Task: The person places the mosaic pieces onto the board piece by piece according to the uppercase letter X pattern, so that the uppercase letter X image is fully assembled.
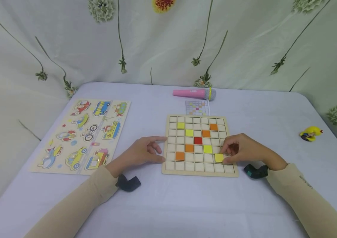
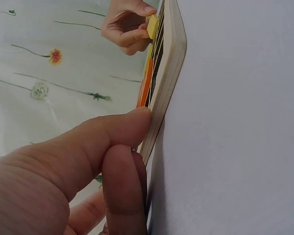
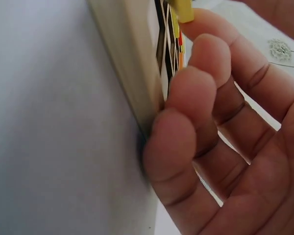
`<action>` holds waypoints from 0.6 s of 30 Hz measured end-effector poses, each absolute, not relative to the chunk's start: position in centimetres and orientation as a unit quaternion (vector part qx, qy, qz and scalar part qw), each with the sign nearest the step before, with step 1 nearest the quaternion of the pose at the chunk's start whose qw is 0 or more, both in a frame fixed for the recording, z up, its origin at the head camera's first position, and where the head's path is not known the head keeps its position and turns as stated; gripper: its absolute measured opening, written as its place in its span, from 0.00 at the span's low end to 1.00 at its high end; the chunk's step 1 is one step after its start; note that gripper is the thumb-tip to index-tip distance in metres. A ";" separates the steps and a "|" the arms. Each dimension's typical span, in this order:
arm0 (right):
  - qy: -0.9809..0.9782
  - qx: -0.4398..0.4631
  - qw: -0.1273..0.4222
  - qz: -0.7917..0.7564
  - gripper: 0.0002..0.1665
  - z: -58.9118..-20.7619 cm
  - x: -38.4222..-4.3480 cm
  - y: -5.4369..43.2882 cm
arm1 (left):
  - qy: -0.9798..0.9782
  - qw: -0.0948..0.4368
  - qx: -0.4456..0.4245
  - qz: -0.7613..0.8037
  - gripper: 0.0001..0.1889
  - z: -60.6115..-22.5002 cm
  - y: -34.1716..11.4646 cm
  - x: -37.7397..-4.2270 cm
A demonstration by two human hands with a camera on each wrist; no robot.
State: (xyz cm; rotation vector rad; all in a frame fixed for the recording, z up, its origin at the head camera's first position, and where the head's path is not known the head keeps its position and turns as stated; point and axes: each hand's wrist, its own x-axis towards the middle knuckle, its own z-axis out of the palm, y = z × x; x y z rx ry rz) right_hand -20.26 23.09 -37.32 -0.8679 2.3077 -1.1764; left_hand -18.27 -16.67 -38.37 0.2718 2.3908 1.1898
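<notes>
A wooden grid board (image 1: 199, 173) lies flat on the table, with yellow, orange and red square tiles forming two crossing diagonals. My right hand (image 1: 241, 150) is over the board's lower right, pinching a yellow tile (image 1: 219, 158) between thumb and index finger. That yellow tile (image 2: 153, 26) also shows tilted at the board's surface in the left wrist view. On the opposite side, my left hand (image 1: 141, 152) touches the board's left edge with the tips of the extended index finger and thumb. A red tile (image 1: 198, 140) sits at the crossing.
A small printed pattern card (image 1: 197, 108) lies against the board's far edge, with a pink microphone (image 1: 190, 93) behind it. At left is a wooden picture puzzle (image 1: 115, 142) with vehicle pieces. A small yellow figurine (image 1: 311, 133) is on the far right.
</notes>
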 end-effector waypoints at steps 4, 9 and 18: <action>0.833 -0.312 0.201 -0.410 0.10 -37.3 -20.1 22.9 | 0.866 0.226 0.102 0.434 0.41 -38.4 -16.7 -18.3; 0.837 -0.319 0.193 -0.400 0.10 -37.4 -20.2 22.7 | 0.866 0.225 0.104 0.434 0.41 -38.4 -16.8 -18.3; 0.840 -0.303 0.214 -0.397 0.14 -37.4 -19.9 22.6 | 0.866 0.230 0.095 0.434 0.42 -38.8 -16.7 -18.2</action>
